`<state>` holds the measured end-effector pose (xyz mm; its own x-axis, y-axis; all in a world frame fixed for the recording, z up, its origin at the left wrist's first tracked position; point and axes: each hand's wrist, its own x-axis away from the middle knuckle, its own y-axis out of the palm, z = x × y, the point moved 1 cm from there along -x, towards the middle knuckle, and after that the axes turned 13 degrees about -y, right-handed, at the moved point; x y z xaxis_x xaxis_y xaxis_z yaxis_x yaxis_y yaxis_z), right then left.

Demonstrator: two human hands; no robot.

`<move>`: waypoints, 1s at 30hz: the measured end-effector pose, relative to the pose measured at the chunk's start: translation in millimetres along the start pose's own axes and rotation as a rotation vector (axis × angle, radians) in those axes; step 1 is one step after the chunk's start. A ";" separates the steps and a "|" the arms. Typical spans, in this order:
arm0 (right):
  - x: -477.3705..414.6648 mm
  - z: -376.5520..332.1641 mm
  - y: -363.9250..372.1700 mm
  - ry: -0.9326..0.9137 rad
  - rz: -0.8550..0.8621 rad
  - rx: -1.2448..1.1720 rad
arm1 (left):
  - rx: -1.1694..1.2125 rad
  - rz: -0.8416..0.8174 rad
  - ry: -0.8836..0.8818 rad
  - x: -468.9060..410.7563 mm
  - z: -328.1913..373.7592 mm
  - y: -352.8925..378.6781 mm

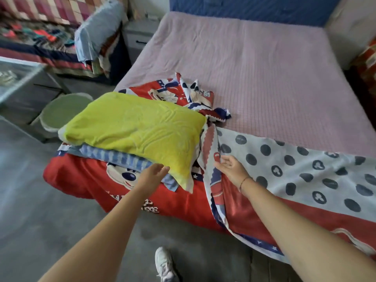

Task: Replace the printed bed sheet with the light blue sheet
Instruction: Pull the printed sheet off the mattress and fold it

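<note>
Left hand (pixel 154 173) open, empty, at the near edge of the yellow pillow (pixel 134 127). Right hand (pixel 232 167) open, empty, over the printed sheet (pixel 274 169), bunched beyond it. Light blue sheet: not identified. Risk: pulling the sheet could drag the pillow off, since it lies on it.

Light: soft, even daylight lay over the mattress (pixel 254 64); no hard shadows showed.
Glare: none was visible.
Blur: the whole frame was slightly soft, more toward the corners.
Distortion: the mattress edges bent outward near the frame borders.
</note>
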<state>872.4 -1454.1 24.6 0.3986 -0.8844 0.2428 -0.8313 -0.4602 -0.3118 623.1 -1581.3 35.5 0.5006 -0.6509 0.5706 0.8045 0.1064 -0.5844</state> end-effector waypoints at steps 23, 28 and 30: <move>-226.1 -112.2 167.0 -0.071 -0.065 0.416 | 0.411 0.251 -0.328 -185.0 -13.6 -179.5; -274.3 -128.2 193.5 -0.117 -0.224 0.504 | 0.761 0.287 -0.744 -193.2 -21.4 -145.7; -298.3 -137.7 201.3 -0.117 -0.316 0.516 | 0.908 0.286 -0.858 -195.6 -22.1 -130.0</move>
<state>532.8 -1272.2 16.0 0.6593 -0.6881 0.3029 -0.3826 -0.6539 -0.6527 413.6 -1484.4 -12.9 0.4628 0.1351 0.8761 0.3931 0.8546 -0.3394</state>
